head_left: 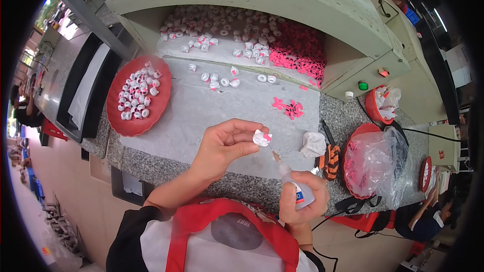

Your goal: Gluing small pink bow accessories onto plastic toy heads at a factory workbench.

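White figurine (260,138) is pinched by the left hand (222,147) above the bench (176,168), seemingly so its side meets the nozzle (276,156) of the bottle (299,195) clasped in the right hand (318,196).

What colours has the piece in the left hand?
The piece is mostly white with pink, best in the head view.

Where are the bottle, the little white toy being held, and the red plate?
Bottle (300,195): head view, on its label.
White toy (260,138): head view, on its white surface.
Red plate (162,102): head view, on its bare right side.
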Motion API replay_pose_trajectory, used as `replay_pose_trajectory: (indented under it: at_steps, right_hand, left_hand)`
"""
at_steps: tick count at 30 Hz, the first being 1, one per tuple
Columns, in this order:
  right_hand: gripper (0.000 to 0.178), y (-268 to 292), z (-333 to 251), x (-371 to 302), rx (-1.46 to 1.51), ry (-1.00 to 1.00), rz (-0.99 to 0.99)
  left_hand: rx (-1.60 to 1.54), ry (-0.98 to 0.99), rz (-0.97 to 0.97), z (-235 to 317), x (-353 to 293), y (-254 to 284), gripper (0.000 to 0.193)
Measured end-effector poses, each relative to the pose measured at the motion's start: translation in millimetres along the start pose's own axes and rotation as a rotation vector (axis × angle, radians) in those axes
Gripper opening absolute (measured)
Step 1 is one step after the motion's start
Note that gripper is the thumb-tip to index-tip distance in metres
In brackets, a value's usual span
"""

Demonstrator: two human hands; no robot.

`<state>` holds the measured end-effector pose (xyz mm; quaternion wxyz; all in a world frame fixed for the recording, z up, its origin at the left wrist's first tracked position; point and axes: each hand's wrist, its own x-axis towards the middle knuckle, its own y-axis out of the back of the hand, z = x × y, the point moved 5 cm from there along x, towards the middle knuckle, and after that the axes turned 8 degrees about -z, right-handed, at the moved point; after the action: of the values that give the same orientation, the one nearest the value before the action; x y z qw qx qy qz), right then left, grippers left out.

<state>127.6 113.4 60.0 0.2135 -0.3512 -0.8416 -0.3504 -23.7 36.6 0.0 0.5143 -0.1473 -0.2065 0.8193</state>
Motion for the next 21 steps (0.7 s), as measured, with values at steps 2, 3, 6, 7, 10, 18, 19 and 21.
replay_pose_trajectory:
  at_steps: [2, 3, 6, 7, 10, 18, 19, 21]
  right_hand:
    - [0.024, 1, -1, 1, 0.006, -0.013, -0.015]
    - [0.024, 0, -2, 1, 0.019, -0.023, -0.034]
    - [0.023, -1, -2, 3, 0.043, -0.041, -0.043]
    - [0.023, -2, -1, 3, 0.044, -0.041, -0.043]
    - [0.021, -8, 4, 0, 0.072, -0.103, -0.017]
    - [0.022, -2, 41, -24, 0.303, -0.564, 0.114]
    - [0.022, -2, 48, -23, 0.296, -0.564, 0.114]
    - [0.023, -14, 85, -30, 0.568, -0.929, 0.12]
  left_hand:
    - [-0.004, 0.0, -0.006, -1, 1, -1, 0.031]
    - [0.005, 0.003, -0.017, -1, 0, -1, 0.032]
    - [0.012, 0.011, -0.025, -1, 0, -2, 0.032]
    - [0.01, 0.017, -0.022, -1, 0, -2, 0.032]
    - [0.027, 0.021, -0.019, -1, 0, 2, 0.032]
    - [0.024, 0.027, 0.05, -7, 5, 12, 0.032]
    - [0.041, 0.016, 0.074, -7, 6, 17, 0.032]
    - [0.052, 0.025, 0.091, -11, 7, 26, 0.032]
